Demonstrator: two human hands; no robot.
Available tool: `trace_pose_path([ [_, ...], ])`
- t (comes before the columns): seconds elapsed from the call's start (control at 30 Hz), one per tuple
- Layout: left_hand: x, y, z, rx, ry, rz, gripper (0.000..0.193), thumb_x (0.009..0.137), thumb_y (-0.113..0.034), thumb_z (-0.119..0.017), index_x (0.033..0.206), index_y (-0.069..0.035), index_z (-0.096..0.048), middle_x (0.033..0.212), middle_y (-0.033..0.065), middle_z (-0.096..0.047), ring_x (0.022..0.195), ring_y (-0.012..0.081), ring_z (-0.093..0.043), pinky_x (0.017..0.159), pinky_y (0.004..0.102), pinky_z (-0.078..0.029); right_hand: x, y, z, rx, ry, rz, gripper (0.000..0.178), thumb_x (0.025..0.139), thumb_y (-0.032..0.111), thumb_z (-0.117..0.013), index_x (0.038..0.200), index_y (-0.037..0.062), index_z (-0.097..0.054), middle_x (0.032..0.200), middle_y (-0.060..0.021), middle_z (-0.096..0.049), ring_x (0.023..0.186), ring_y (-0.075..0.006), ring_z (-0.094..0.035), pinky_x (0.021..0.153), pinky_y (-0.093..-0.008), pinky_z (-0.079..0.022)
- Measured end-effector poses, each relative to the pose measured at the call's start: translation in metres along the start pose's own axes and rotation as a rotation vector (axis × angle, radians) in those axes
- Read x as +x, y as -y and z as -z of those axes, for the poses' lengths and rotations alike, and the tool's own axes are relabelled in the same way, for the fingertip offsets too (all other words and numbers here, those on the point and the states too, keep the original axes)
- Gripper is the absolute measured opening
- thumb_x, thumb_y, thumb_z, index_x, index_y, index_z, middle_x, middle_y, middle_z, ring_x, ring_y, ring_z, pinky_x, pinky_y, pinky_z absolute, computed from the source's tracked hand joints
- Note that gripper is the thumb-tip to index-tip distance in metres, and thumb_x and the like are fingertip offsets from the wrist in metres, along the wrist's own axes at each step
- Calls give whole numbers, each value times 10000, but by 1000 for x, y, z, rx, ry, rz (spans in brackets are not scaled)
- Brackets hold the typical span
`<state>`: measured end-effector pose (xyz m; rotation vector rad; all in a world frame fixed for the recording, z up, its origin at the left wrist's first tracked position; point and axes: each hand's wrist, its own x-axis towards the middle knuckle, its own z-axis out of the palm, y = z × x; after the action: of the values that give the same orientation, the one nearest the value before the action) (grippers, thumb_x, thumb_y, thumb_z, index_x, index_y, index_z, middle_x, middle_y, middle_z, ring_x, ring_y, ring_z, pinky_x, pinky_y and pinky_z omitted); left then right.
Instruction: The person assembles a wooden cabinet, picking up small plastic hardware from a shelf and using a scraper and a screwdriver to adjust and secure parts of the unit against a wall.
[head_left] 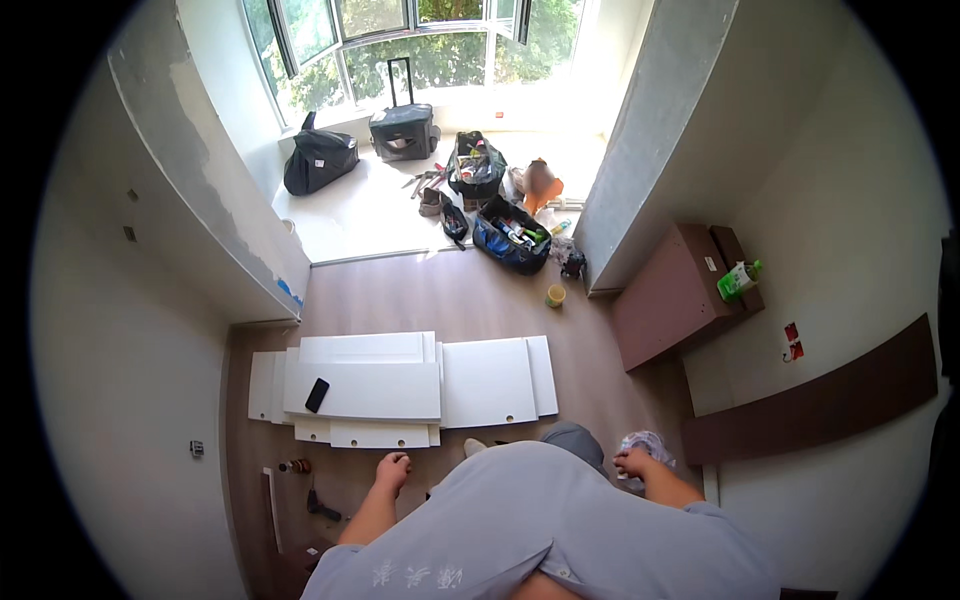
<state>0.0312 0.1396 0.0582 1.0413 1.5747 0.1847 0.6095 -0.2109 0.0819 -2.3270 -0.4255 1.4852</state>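
Note:
My right hand (632, 463) is closed on a crumpled clear plastic bag (650, 445), low beside my grey-trousered knee. Part of the bag is hidden by the hand. My left hand (394, 468) hangs loosely curled, with nothing visible in it, just in front of a stack of white panels (365, 390). The panels lie flat on the floor and overlap; several have small round holes near their front edges. A black phone (317, 395) rests on the upper panel. On the floor left of my left arm lie a dark power drill (322, 506) and a small brown-and-black item (295, 466).
A dark brown cabinet (665, 295) stands at right, with a green-and-white bottle (738, 281) on it. A long brown board (830, 390) leans on the right wall. Tool bags (512, 236), a wheeled case (403, 133) and a yellow cup (555, 296) stand toward the window.

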Motion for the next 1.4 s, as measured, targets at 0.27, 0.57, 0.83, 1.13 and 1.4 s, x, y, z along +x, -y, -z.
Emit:
trace_pose_path([
  [0.27,109,-274,51,-143,-72,-274,318,990,-180,-596,1275,-43,-633,1115,78,-723,955,168,-691,760,321,-536,102,69,-5,-14,143,34,186,929,203,-629,1004,58,-717,900,-91,-695,725,-253,-715,499,-392,-493],
  [0.57,330,-313,32,299,-67,-158,316,978,-291,-632,1101,-12,-718,999,111,-748,945,245,-707,797,400,-553,377,408,44,-293,158,-128,289,932,296,-627,1076,92,-773,1045,-123,-759,878,-253,-737,761,-391,-583],
  [0.83,474,-528,51,316,196,89,342,965,-298,-653,1150,-19,-725,1053,120,-755,992,243,-697,871,388,-531,471,894,167,235,64,358,287,960,218,-652,1186,45,-687,1014,-35,-723,837,-124,-668,692,-302,-523],
  [1.13,640,-841,119,506,644,-12,381,931,-301,-679,1188,-23,-727,1132,112,-753,1012,217,-665,916,384,-512,608,1001,111,-819,149,369,563,935,543,-583,955,12,-770,902,-192,-741,886,-358,-708,872,-460,-535],
  [1.4,878,-970,249,1026,1074,8,435,797,-320,-793,1135,-50,-749,1152,174,-745,1048,235,-678,923,394,-516,562,1089,-19,-332,28,38,437,1004,402,-501,1038,42,-747,1100,-212,-721,1050,-408,-669,952,-478,-519],
])
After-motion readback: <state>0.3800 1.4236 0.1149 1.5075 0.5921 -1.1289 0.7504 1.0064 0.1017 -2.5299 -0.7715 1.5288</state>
